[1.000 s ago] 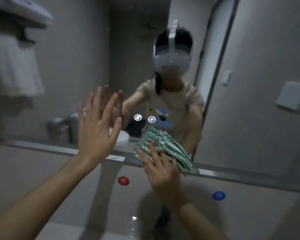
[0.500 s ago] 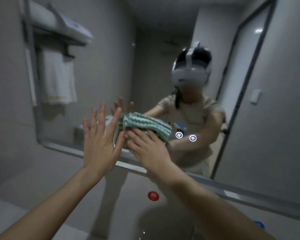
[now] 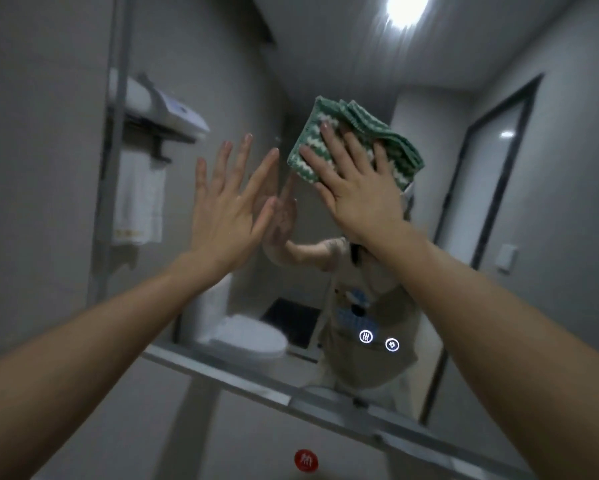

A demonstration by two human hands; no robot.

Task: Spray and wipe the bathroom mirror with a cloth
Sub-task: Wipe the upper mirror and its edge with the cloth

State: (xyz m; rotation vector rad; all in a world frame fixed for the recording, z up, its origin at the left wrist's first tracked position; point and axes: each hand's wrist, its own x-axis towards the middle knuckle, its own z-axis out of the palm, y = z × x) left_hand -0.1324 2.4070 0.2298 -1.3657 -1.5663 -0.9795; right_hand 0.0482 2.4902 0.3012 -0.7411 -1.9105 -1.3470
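Fingers of the right hand lie straight and spread flat over the green-and-white zigzag knitted cloth, pressing it against the large wall-mounted bathroom mirror. They do not curl round the cloth; the fabric sits under the fingers and upper palm, its bunched green edge sticking out above and to the right of the fingertips, with one corner showing below the thumb side. The cloth lies high on the glass, at the level of the reflected person's head, which it covers.

The left hand is open too, fingers straight and fanned, holding nothing; it is raised just before the glass to the left of the cloth, and I cannot tell whether its fingertips touch the mirror. Its reflection meets it closely.

Half a second earlier the cloth was low on the mirror, near the bottom frame, with the right hand cupped over it and the left hand almost touching it. Now the cloth has travelled upward, the two hands stand apart, and the view has tilted up so that the round ceiling light appears. Two small glowing round touch icons sit on the lower glass, and a red round sticker lies on the wall beneath the frame.
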